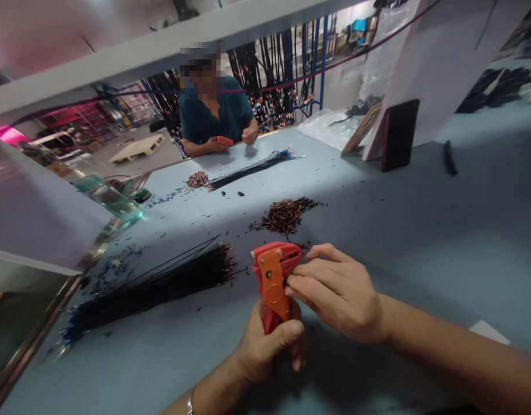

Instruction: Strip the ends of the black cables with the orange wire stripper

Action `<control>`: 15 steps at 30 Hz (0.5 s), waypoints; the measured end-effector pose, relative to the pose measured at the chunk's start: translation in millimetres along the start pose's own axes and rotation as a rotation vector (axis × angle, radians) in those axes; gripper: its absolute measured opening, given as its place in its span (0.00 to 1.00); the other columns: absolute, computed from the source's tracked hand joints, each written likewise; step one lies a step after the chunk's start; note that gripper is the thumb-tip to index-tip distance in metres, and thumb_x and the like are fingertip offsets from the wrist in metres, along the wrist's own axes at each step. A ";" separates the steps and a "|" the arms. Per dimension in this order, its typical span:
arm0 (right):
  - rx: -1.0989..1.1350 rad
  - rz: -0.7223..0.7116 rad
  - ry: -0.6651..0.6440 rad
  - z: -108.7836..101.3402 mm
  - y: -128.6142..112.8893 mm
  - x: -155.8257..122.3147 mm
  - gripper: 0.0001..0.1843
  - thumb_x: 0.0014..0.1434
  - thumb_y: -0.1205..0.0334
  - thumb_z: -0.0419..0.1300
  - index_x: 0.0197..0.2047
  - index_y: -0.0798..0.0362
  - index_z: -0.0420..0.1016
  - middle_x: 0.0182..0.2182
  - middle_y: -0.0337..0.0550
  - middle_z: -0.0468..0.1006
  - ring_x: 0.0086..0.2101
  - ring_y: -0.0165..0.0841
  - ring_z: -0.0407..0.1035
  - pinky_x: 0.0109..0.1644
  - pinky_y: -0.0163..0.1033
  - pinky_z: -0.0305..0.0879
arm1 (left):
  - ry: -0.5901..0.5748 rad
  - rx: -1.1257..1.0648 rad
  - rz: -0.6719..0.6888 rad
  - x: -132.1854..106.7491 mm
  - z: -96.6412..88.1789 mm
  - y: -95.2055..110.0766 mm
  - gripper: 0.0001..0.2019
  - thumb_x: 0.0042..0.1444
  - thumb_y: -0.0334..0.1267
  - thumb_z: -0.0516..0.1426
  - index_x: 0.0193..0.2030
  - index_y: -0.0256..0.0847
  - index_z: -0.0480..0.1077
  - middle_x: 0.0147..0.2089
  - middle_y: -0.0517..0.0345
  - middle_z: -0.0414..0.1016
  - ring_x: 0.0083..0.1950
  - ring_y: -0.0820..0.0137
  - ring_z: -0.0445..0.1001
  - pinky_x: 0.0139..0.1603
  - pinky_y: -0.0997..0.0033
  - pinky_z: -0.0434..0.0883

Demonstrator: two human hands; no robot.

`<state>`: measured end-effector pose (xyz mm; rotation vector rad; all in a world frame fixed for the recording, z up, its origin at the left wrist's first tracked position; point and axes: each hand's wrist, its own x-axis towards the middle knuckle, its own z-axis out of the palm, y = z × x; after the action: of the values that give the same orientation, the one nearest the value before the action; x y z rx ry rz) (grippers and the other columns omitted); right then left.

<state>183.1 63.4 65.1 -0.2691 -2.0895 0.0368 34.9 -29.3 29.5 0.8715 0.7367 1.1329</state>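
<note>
My left hand, a bracelet at its wrist, is wrapped around the handles of a red and orange wire stripper, which stands upright over the table. My right hand is at the right side of the tool's head, its fingers bent and pressed together. A small dark bit shows at those fingertips, too small to make out. Left of the stripper lies a thick bundle of black wires, with coppery ends towards the tool and blue-and-silver ends at the far left. Beyond the stripper is a heap of short black-and-copper offcuts.
Across the table a co-worker holds a red tool near a second wire bundle and a small copper heap. A greenish bottle lies tilted at the left edge. A dark phone-like slab leans against a white post.
</note>
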 end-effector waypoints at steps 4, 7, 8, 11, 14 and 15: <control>-0.003 0.025 0.000 1.1 0.5 -2.4 0.05 0.62 0.72 0.57 0.36 0.54 0.72 0.30 0.41 0.81 0.28 0.29 0.71 0.42 0.43 0.66 | -0.007 -0.011 0.015 0.8 0.5 -0.1 0.17 0.58 0.44 0.60 0.24 0.37 0.62 0.15 0.66 0.59 0.14 0.79 0.62 0.19 0.77 0.65; 0.004 0.025 -0.010 0.5 0.5 -1.9 0.04 0.61 0.71 0.58 0.36 0.55 0.72 0.30 0.41 0.81 0.28 0.29 0.72 0.42 0.43 0.66 | -0.011 -0.026 0.023 0.4 0.9 -0.8 0.17 0.58 0.44 0.60 0.24 0.37 0.61 0.15 0.67 0.58 0.14 0.79 0.61 0.18 0.78 0.65; 0.007 0.026 -0.004 0.1 0.3 -1.1 0.04 0.61 0.71 0.58 0.35 0.55 0.72 0.29 0.41 0.81 0.27 0.29 0.72 0.42 0.43 0.66 | -0.013 -0.034 0.027 0.1 0.9 -1.1 0.17 0.58 0.44 0.60 0.25 0.37 0.61 0.15 0.67 0.58 0.14 0.80 0.60 0.18 0.78 0.65; 0.020 0.031 0.032 -1.7 -0.3 2.3 0.03 0.60 0.71 0.61 0.34 0.55 0.72 0.29 0.41 0.82 0.27 0.29 0.74 0.43 0.43 0.66 | -0.012 -0.049 0.026 -1.0 0.5 -1.9 0.17 0.58 0.44 0.60 0.26 0.38 0.60 0.15 0.68 0.57 0.13 0.80 0.59 0.16 0.79 0.64; 0.023 0.040 0.050 -2.6 -0.6 5.0 0.04 0.60 0.71 0.61 0.34 0.54 0.72 0.28 0.40 0.82 0.27 0.28 0.74 0.43 0.42 0.67 | 0.003 -0.039 0.025 -1.7 -0.5 -3.0 0.16 0.58 0.44 0.60 0.26 0.38 0.61 0.14 0.70 0.55 0.12 0.81 0.57 0.15 0.80 0.63; 0.020 0.046 0.050 -2.5 -0.5 5.3 0.05 0.61 0.71 0.60 0.34 0.53 0.72 0.28 0.39 0.82 0.27 0.28 0.74 0.43 0.42 0.66 | 0.006 -0.034 0.033 -1.7 -1.0 -3.6 0.16 0.58 0.44 0.60 0.26 0.38 0.61 0.13 0.70 0.55 0.12 0.81 0.56 0.15 0.80 0.63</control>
<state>182.6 63.8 70.9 -0.3027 -2.0326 0.0778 35.2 -31.3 26.0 0.8543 0.7088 1.1744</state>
